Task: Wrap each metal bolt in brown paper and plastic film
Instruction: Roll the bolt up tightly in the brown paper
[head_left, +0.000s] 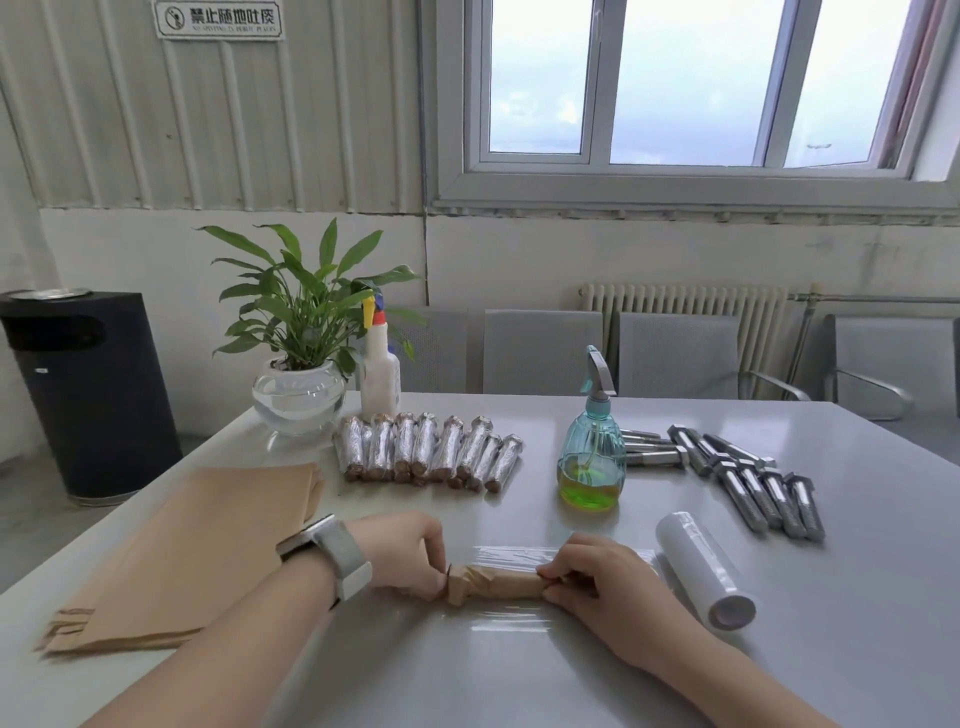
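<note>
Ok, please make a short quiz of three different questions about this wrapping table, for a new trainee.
1. True or false: the paper-wrapped bolt lies on a sheet of plastic film.
2. Which object stands between the finished wrapped bolts and the bare bolts? A) white spray bottle B) blue-green spray bottle C) plant
3. Fill in: the stack of brown paper lies on the person's ____ side.

Key: 1 true; 2 B, the blue-green spray bottle; 3 left. The left hand and right hand each pinch one end of the bolt.

The grey table carries brown paper sheets, wrapped bolts, bare bolts, film roll.
</note>
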